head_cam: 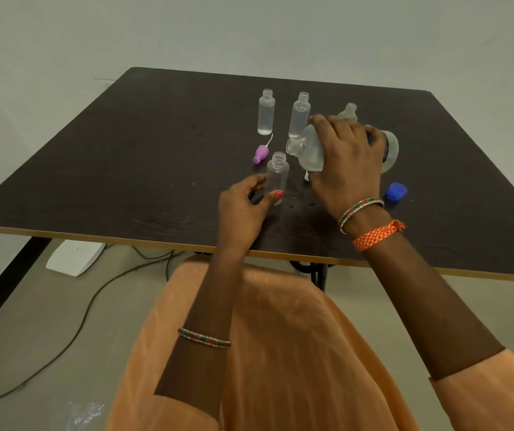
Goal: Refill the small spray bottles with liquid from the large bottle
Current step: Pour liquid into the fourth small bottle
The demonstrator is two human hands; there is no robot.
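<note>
Tipping toward me over the table (125,169), the large bottle (310,147) lies almost on its side in my right hand (347,160), its open mouth aimed left and down at the small bottle (277,175) I am about to fill. I read that tilt as the start of a pour — no stream is visible yet, and the small bottle looks empty. My right fingers are curled over the top of the big bottle's body, thumb underneath, a full wrap so the weight cannot roll. My left hand (243,209) steadies the small bottle near its base, thumb and fingertips pinching it lightly from the side, the other fingers loosely bent; holding it low keeps the neck clear for the spout. Behind them stand three more uncapped small bottles (266,113) — two show a little liquid at the bottom, the third is mostly hidden by my hand. A purple spray top (260,154) lies just left of the target, and a blue cap (396,191) sits off to the right, likely the big bottle's own
</note>
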